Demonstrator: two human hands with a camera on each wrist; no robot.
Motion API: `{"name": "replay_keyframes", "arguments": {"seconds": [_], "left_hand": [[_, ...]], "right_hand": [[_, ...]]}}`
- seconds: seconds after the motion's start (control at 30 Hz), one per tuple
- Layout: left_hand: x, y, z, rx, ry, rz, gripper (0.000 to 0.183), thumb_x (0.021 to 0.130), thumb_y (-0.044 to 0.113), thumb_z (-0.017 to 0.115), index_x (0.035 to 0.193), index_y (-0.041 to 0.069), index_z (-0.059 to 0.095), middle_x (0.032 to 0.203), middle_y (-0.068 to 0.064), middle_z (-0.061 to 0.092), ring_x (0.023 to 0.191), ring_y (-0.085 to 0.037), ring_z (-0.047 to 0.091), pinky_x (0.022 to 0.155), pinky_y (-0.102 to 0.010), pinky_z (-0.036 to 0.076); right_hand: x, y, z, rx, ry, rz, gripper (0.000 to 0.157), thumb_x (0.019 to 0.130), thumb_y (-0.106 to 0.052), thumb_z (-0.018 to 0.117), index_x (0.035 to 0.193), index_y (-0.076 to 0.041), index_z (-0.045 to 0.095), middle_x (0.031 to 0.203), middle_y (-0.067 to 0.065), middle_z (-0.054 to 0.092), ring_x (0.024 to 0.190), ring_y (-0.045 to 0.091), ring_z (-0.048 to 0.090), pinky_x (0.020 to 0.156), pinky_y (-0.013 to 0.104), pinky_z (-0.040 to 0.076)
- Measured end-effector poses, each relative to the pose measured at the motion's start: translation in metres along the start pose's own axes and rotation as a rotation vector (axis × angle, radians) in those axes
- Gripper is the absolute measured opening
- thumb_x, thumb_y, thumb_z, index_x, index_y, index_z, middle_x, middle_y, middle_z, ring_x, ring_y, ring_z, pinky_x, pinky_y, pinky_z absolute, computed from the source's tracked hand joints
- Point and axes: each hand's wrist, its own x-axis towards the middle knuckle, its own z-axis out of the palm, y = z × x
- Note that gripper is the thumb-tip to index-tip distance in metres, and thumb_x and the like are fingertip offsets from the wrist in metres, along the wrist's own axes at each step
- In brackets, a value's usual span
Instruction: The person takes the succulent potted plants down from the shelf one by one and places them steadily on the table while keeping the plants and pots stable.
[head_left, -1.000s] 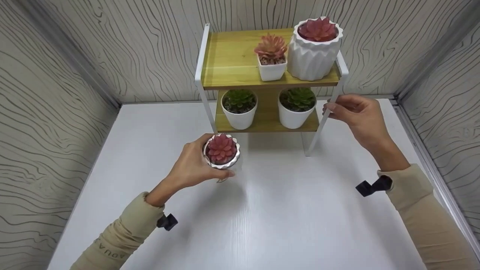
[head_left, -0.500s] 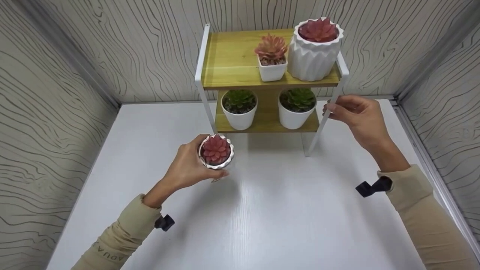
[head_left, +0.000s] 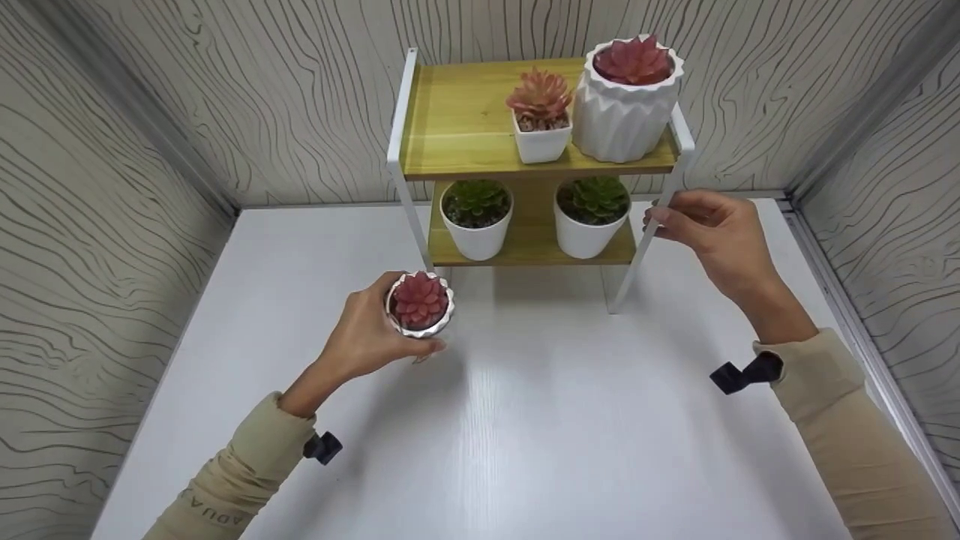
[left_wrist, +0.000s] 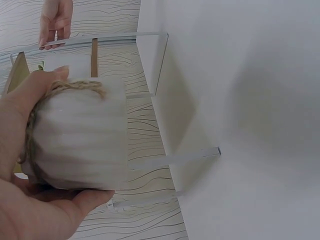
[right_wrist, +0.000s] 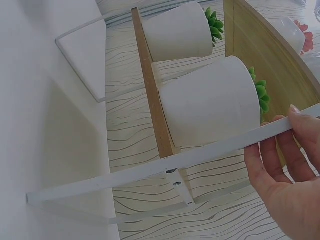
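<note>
My left hand (head_left: 361, 336) grips a white ribbed flowerpot (left_wrist: 82, 137) from the side, holding it above the table in front of the shelf's left end. A red succulent (head_left: 420, 301) fills the pot, and brown twine (left_wrist: 80, 86) runs around it near the rim. At the right end of the two-tier plant shelf (head_left: 450, 120), my right hand (head_left: 724, 244) pinches the white metal upright (right_wrist: 215, 150) between thumb and fingers.
On the top board stand a small square pot (head_left: 543, 144) with a pink succulent and a larger ribbed pot (head_left: 622, 120) with a red one. Two white pots, left (head_left: 480, 238) and right (head_left: 589, 236), hold green succulents below. Patterned walls (head_left: 315, 97) enclose the white table (head_left: 525, 435).
My left hand has carried the ribbed pot a little to the left, away from the shelf. My right hand stays on the upright, and the shelf's plants keep their places.
</note>
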Motion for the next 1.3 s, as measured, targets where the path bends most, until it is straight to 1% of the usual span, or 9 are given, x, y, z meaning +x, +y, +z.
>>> {"name": "replay_keyframes", "arguments": {"seconds": [0.13, 0.33, 0.47, 0.73, 0.9, 1.03, 1.3], "left_hand": [[0.000, -0.005, -0.001, -0.006, 0.011, -0.019, 0.092, 0.064, 0.034, 0.101, 0.139, 0.002, 0.059, 0.127, -0.010, 0.075, 0.118, -0.023, 0.072, 0.101, -0.044, 0.060], [0.001, -0.017, 0.003, -0.014, 0.026, -0.077, 0.097, 0.064, 0.035, 0.101, 0.141, 0.000, 0.056, 0.133, -0.014, 0.072, 0.124, -0.027, 0.070, 0.104, -0.047, 0.060], [0.006, -0.027, 0.006, -0.013, 0.040, -0.099, 0.099, 0.065, 0.037, 0.100, 0.144, -0.002, 0.054, 0.136, -0.017, 0.069, 0.127, -0.030, 0.068, 0.105, -0.048, 0.059], [0.013, -0.043, 0.006, -0.014, 0.073, -0.130, 0.097, 0.066, 0.035, 0.100, 0.143, -0.001, 0.054, 0.139, -0.017, 0.068, 0.131, -0.030, 0.066, 0.109, -0.048, 0.057], [0.017, -0.053, 0.006, 0.001, 0.098, -0.151, 0.098, 0.067, 0.036, 0.099, 0.145, -0.001, 0.052, 0.141, -0.018, 0.066, 0.132, -0.032, 0.065, 0.110, -0.049, 0.055], [0.020, -0.059, 0.006, 0.021, 0.120, -0.171, 0.100, 0.069, 0.039, 0.098, 0.147, -0.001, 0.051, 0.143, -0.019, 0.065, 0.135, -0.033, 0.063, 0.112, -0.050, 0.054], [0.032, -0.078, 0.006, -0.006, 0.160, -0.201, 0.100, 0.071, 0.038, 0.097, 0.148, -0.002, 0.048, 0.146, -0.022, 0.062, 0.137, -0.036, 0.060, 0.115, -0.053, 0.052]], "right_hand": [[-0.001, 0.000, 0.000, -0.002, -0.001, -0.002, 0.026, 0.093, -0.004, 0.077, 0.114, 0.011, 0.072, 0.100, 0.004, 0.079, 0.097, 0.014, 0.078, 0.089, 0.027, 0.063], [-0.001, 0.000, -0.002, -0.027, -0.002, 0.001, 0.026, 0.094, -0.005, 0.077, 0.115, 0.010, 0.073, 0.101, 0.002, 0.079, 0.097, 0.013, 0.078, 0.089, 0.026, 0.063], [-0.001, 0.000, -0.004, -0.030, 0.003, 0.003, 0.028, 0.094, -0.006, 0.078, 0.116, 0.011, 0.072, 0.102, 0.003, 0.079, 0.098, 0.013, 0.077, 0.089, 0.026, 0.063], [-0.001, -0.001, -0.002, -0.044, 0.001, 0.008, 0.028, 0.094, -0.007, 0.078, 0.115, 0.010, 0.072, 0.102, 0.003, 0.078, 0.099, 0.013, 0.077, 0.089, 0.025, 0.063], [0.000, -0.001, 0.001, -0.021, 0.003, -0.007, 0.026, 0.093, -0.005, 0.078, 0.113, 0.011, 0.072, 0.099, 0.004, 0.078, 0.097, 0.014, 0.078, 0.088, 0.027, 0.064], [0.000, 0.000, 0.002, -0.025, 0.006, -0.020, 0.024, 0.093, -0.003, 0.078, 0.112, 0.011, 0.072, 0.098, 0.004, 0.079, 0.097, 0.014, 0.077, 0.088, 0.028, 0.064], [0.000, -0.001, 0.000, -0.051, 0.005, -0.011, 0.026, 0.094, -0.006, 0.078, 0.114, 0.010, 0.073, 0.101, 0.003, 0.078, 0.100, 0.014, 0.077, 0.089, 0.027, 0.063]]}}
